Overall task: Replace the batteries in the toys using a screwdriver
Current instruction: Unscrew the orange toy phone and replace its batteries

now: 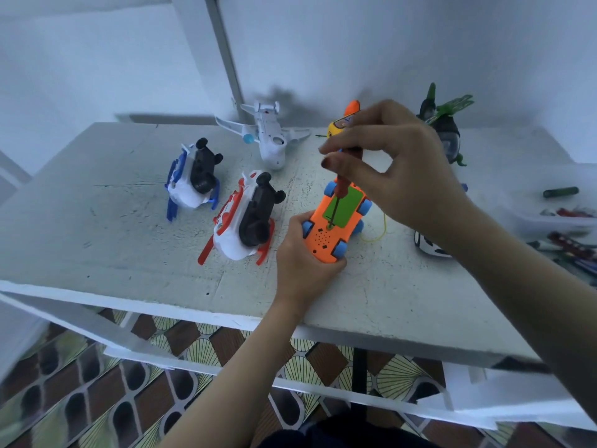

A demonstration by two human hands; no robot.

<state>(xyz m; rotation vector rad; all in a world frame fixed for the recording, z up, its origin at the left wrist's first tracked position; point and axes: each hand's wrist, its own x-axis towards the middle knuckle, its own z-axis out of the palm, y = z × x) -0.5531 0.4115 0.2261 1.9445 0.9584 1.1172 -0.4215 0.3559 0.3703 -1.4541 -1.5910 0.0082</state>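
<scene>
The right hand (397,166) pinches the red screwdriver (340,184) with curled fingers (345,139). It stands the tool up so the tip sits in the screw of the green lid (347,205). Just below those fingers, the left hand (300,263) wraps round the orange toy car (326,242). The car lies belly-up on the bench (97,221), held so it cannot wiggle. Farther out to the left, a red-and-white toy (239,218) and a blue-and-white toy (193,179) lie flipped over too.

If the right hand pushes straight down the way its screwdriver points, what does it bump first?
Most likely the green battery cover on the upturned orange plastic toy car that the left hand grips. The right hand holds the red-handled screwdriver, whose tip seems to touch it.
</scene>
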